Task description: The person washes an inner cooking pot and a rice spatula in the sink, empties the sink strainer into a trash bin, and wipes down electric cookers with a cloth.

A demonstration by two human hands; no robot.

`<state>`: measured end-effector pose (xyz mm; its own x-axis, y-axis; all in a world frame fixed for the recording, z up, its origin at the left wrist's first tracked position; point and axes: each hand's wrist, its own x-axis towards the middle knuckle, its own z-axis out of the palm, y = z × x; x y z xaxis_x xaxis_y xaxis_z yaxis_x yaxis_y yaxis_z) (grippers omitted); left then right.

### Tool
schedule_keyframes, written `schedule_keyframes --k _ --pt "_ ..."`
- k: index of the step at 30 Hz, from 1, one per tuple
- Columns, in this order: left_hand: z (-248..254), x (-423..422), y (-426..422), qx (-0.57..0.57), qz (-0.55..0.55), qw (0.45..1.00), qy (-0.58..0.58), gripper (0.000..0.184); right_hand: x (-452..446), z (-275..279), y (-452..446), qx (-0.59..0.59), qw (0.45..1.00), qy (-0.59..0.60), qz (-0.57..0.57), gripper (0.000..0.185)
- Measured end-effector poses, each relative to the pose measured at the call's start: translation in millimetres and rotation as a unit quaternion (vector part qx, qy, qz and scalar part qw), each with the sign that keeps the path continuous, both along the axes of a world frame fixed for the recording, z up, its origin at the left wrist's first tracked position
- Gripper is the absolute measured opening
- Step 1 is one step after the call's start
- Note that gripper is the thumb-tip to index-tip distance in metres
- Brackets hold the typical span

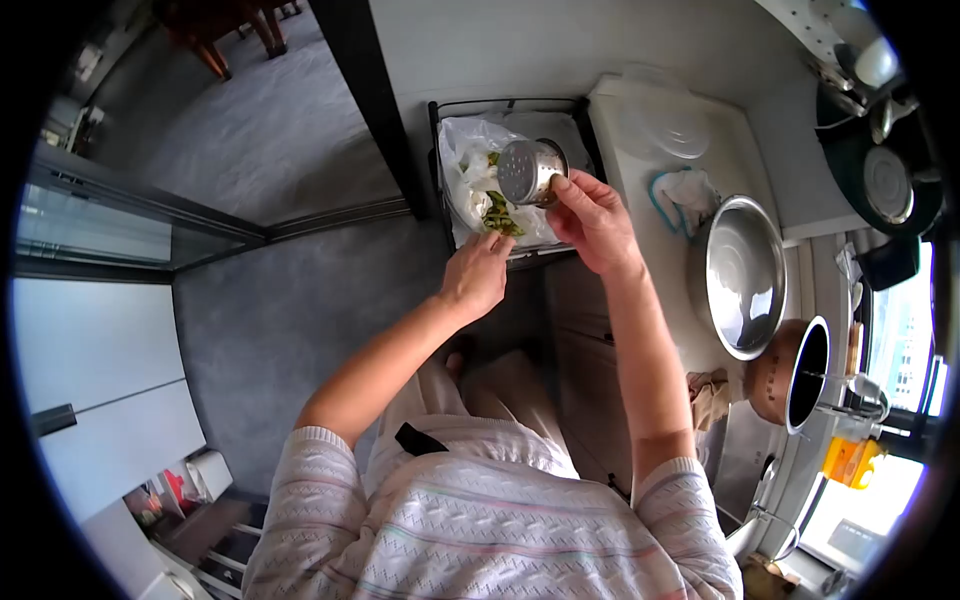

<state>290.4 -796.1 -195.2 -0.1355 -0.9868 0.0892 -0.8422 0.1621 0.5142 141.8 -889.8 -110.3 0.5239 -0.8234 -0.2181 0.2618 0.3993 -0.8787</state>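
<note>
Perforated metal canister (530, 172) is held by the right hand (597, 222) above a black wire rack (436, 135), tilted so that its hole-dotted end is turned toward the left side of the view. Its side is gripped near the other end by the thumb and fingers of that hand, which are closed on it.

The left hand (478, 276) is held lower, at the near edge of the rack, with its fingers bent and their tips at the green leaves (500, 215). Whether the leaves are pinched or only touched cannot be told. The leaves are seen beside and partly under the canister, among crumpled white plastic (465, 135) in the rack.

To the right of the rack, a pale countertop (625, 150) is seen. On it are placed a clear round lid (683, 135), a white cloth with a blue edge (685, 195) and a large, shiny metal bowl (742, 278), tilted on its side. Just beside the bowl, a brown pot (785, 375) is tilted too, near a crumpled brown cloth (708, 400).
</note>
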Motion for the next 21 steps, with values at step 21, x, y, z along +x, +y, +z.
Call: schedule_keyframes --k 21 --pt "-4.2 -0.5 7.9 -0.06 0.023 0.997 0.05 0.033 -0.6 -39.2 7.6 0.17 0.97 -0.164 -0.057 0.011"
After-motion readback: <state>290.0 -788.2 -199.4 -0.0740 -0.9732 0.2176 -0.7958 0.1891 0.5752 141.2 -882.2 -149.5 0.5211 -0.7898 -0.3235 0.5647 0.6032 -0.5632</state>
